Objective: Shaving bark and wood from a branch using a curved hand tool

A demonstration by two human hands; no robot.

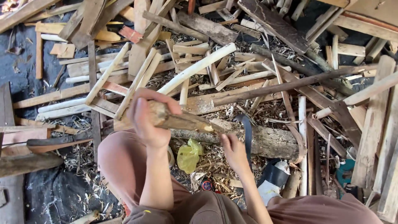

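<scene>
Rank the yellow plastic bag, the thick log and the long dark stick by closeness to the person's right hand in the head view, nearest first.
From the right hand:
1. Thick log, lying right beside the hand, just above it.
2. Yellow plastic bag, to its left, by the knee.
3. Long dark stick, well above, slanting across the scrap wood.

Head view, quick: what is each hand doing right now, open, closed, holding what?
Left hand: closed around the thick end of a wooden stick.
Right hand: closed on a dark blade-like tool at the stick's tip; what it is cannot be told.
</scene>
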